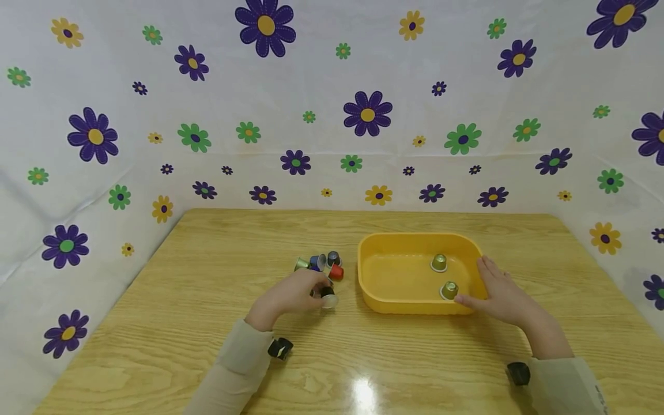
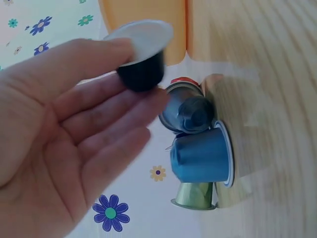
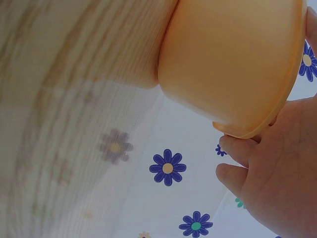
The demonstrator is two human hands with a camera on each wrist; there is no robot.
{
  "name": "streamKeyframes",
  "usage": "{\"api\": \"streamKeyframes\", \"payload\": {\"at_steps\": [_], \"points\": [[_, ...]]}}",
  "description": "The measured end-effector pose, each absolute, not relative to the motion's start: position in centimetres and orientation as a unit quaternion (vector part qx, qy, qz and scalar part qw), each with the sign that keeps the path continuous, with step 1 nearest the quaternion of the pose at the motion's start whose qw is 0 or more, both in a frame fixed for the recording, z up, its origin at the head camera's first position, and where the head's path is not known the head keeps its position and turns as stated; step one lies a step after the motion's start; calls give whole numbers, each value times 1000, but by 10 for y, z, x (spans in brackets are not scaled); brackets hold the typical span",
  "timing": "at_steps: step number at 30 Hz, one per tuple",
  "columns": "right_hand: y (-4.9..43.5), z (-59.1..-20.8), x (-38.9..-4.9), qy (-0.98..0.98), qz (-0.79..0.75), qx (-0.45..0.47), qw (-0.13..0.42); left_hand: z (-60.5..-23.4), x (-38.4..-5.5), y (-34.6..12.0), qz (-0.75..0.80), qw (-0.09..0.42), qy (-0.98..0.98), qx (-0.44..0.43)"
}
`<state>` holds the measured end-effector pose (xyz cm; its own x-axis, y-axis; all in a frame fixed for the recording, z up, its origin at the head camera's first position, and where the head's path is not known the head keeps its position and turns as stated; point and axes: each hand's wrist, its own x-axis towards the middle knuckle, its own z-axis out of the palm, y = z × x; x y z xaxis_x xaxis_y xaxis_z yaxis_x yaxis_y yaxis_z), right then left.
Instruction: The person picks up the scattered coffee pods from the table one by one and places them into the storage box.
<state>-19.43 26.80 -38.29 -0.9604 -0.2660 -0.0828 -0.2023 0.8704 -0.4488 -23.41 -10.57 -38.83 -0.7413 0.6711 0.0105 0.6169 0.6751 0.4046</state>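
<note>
Black capsule (image 2: 143, 75) in left grip (image 1: 294, 293)

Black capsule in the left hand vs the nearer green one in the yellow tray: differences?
Colour: the black capsule is dark-bodied; the green capsule is metallic green.
Support: the left hand pinches the black capsule; the green capsule sits in the yellow tray.
Pose: the black capsule is tilted, its lid showing; the green capsule stands wide rim down.
Shared: cup shape, pale rim.
</note>
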Motion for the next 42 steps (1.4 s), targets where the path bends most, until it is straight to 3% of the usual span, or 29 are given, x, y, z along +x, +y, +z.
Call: {"api": "streamKeyframes", "payload": {"at_steps": [19,42], "points": [[269,-383,-195,964,-224,-125,65,-363,-228,-105,314,-85,876,355],[268,-386,-195,965,-221,-126,65,-360,-225,-95,344,-171,841,381]]}}
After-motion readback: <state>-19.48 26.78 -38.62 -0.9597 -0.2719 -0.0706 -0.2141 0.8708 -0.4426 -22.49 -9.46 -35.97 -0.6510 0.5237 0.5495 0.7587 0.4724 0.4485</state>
